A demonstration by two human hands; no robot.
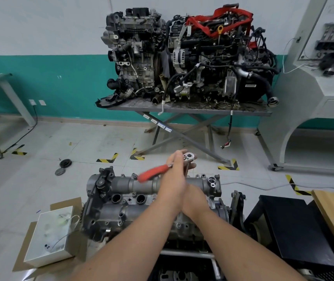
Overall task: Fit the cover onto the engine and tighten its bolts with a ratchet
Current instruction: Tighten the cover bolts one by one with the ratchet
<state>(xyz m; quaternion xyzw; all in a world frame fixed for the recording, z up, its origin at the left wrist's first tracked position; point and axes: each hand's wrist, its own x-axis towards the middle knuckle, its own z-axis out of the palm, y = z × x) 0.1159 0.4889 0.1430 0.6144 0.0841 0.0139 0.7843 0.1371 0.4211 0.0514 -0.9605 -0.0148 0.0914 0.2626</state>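
Over the far edge of the engine (154,211), at the middle of the frame, a ratchet (170,166) is held up in both hands. The left hand (175,175) is wrapped round the shank just below the chrome head, which shows above its fingers, while the red handle sticks out to the left, blurred. The right hand (192,197) lies under and behind the left, crossed at the wrist; whether its fingers grip the tool cannot be told, since they are mostly hidden. The cover (148,185) is seated along the top of the engine, so the fitting step is judged done and the bolt-tightening step to be in hand. The socket end is hidden behind the hands, and it cannot be told whether it sits on a bolt. Next, the socket would need to be kept square on a bolt head along the far flange and the handle swung through a clear arc.
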